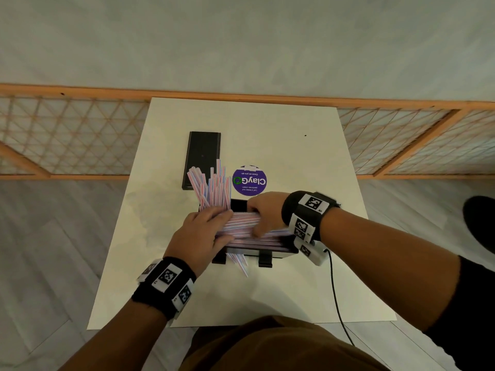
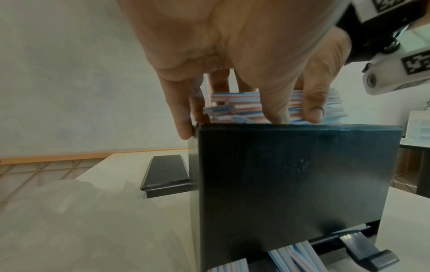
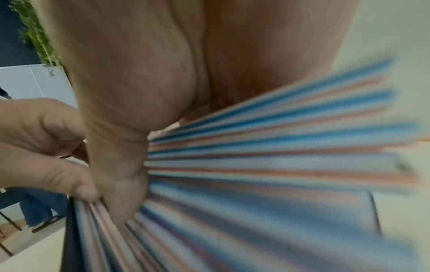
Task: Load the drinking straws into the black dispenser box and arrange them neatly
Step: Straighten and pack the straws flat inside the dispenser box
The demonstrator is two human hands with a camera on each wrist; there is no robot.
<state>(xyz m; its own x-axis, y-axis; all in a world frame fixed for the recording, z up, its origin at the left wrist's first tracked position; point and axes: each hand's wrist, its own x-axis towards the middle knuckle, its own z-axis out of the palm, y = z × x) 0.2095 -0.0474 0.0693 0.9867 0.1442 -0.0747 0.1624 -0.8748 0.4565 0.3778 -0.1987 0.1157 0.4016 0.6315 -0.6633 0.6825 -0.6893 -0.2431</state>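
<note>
The black dispenser box (image 1: 278, 253) stands near the table's front, piled above its rim with pink-and-blue striped straws (image 1: 241, 223) lying lengthwise. A bunch of straws (image 1: 214, 187) sticks up slanted at the box's left end. My left hand (image 1: 222, 223) presses straight fingers (image 2: 272, 108) against the straw ends (image 2: 237, 106) over the box's end wall (image 2: 291, 184). My right hand (image 1: 254, 220) lies over the pile, thumb on the near side and fingers on the far side, gripping the straws (image 3: 279, 165). A few straws (image 1: 238, 262) poke out of the bottom slot.
The box's black lid (image 1: 202, 159) lies flat behind the box at the left. A round purple sticker (image 1: 249, 180) is on the white table (image 1: 308, 156). A clear plastic bag (image 2: 69, 220) lies left of the box. A black cable (image 1: 336, 290) hangs off the table's front right.
</note>
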